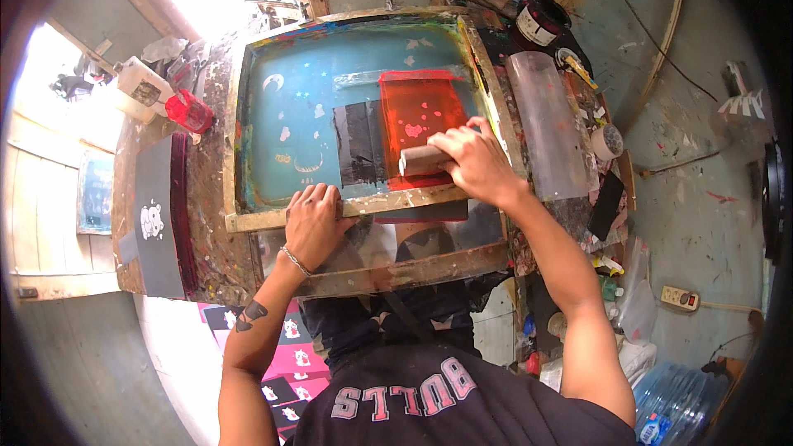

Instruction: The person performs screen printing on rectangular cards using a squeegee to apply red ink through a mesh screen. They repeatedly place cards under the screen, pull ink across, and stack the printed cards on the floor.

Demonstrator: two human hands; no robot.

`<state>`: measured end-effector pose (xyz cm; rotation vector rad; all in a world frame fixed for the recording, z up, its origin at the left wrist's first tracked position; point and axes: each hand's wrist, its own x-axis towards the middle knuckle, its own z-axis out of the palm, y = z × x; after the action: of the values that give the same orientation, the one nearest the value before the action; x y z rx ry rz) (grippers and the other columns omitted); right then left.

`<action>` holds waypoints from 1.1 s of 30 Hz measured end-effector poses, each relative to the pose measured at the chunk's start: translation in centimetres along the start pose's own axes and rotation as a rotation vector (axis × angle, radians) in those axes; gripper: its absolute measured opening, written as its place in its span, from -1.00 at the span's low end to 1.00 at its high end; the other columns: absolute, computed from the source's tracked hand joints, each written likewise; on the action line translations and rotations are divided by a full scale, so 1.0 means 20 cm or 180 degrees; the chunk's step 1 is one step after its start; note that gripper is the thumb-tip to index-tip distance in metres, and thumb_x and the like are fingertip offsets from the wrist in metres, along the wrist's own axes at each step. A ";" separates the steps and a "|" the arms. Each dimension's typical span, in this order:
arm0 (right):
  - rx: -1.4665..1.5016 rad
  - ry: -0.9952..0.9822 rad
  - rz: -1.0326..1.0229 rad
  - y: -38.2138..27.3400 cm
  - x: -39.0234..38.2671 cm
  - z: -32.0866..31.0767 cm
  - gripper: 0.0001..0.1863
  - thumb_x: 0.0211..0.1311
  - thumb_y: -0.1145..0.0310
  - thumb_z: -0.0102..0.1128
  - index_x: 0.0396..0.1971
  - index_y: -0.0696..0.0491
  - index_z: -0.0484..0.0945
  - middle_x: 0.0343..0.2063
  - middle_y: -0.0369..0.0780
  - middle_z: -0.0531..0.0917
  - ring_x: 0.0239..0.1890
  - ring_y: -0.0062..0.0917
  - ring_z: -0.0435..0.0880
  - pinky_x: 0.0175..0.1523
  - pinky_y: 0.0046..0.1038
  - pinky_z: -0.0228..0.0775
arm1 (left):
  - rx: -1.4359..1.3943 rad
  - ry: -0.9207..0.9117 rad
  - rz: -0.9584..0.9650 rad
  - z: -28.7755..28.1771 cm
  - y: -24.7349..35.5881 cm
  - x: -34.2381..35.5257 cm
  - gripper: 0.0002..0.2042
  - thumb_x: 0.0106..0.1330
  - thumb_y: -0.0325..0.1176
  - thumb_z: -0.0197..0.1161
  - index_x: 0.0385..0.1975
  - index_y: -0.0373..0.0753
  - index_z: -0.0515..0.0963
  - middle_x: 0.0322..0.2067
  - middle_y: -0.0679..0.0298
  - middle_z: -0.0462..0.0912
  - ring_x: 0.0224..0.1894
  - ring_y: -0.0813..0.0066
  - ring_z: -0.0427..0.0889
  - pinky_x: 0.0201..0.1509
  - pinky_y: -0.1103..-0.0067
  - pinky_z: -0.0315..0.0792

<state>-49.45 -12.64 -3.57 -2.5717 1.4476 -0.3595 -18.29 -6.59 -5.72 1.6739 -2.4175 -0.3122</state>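
A wood-framed printing screen (289,165) with blue-green mesh lies on the worktable. My right hand (479,167) grips a squeegee (423,159), whose pale end points left. It stands at the near part of a rectangle of wet red ink (417,99) on the mesh. Left of the red, strips of dark tape (357,144) cover part of the mesh. My left hand (314,219) holds the near rail of the frame, its fingers bent over the wood. A dark sheet with a red edge (425,213) shows partly from beneath the frame; the rest is hidden.
On the left are a stack of dark sheets (157,215) with a white bear print, a red container (189,111) and a whitish jug (139,89). At right lie a clear plastic sheet (547,124) and a dark ink tub (541,23). Printed pieces (301,357) lie below left.
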 end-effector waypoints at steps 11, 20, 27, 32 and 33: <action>0.0026 0.0335 -0.0062 -0.04 -0.04 0.03 -0.61 0.05 0.61 0.11 -0.06 0.08 0.62 -0.25 -0.09 0.72 -0.08 -0.18 0.69 0.19 -0.11 0.25 | -0.0041 0.0034 0.0001 0.03 -0.02 -0.01 -0.54 0.07 -0.12 0.56 -0.16 -0.26 0.57 -0.16 0.18 0.63 0.00 0.16 0.60 0.15 0.30 0.44; -0.0640 0.1206 -0.0189 0.28 0.40 0.17 -0.60 0.09 0.62 0.13 -0.04 0.04 0.62 -0.23 -0.16 0.69 -0.04 -0.21 0.64 0.21 -0.15 0.25 | -0.0051 0.0006 0.0018 0.02 -0.02 0.01 -0.56 0.03 -0.17 0.57 -0.20 -0.26 0.55 -0.20 0.18 0.62 -0.03 0.17 0.60 0.10 0.32 0.44; -0.0149 0.0591 -0.0023 0.44 0.77 0.00 -0.56 0.01 0.58 0.08 -0.05 0.05 0.66 -0.15 -0.07 0.76 0.01 -0.14 0.69 0.17 -0.14 0.30 | -0.0239 0.0079 0.0032 0.02 -0.01 0.01 -0.57 0.01 -0.20 0.59 -0.22 -0.25 0.54 -0.24 0.19 0.61 -0.06 0.16 0.59 0.07 0.31 0.44; -0.0300 0.0595 -0.0087 0.31 0.63 0.09 -0.59 0.00 0.60 0.04 -0.09 0.05 0.61 -0.26 -0.07 0.70 -0.08 -0.09 0.65 0.13 -0.13 0.31 | -0.0207 0.0143 0.0009 0.04 -0.03 -0.01 -0.57 -0.01 -0.20 0.60 -0.24 -0.24 0.55 -0.25 0.20 0.61 -0.07 0.16 0.59 0.07 0.32 0.44; -0.0304 0.0600 -0.0107 0.26 0.56 0.09 -0.59 0.00 0.61 0.04 -0.10 0.05 0.60 -0.28 -0.07 0.68 -0.09 -0.08 0.64 0.12 -0.13 0.31 | -0.0198 0.0165 0.0026 0.04 -0.03 -0.01 -0.58 -0.01 -0.20 0.60 -0.24 -0.24 0.55 -0.25 0.20 0.61 -0.07 0.17 0.59 0.07 0.32 0.44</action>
<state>-47.64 -24.85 -5.28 -2.7037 1.5180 -0.5645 -17.95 -6.60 -6.58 1.6254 -2.3521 -0.3351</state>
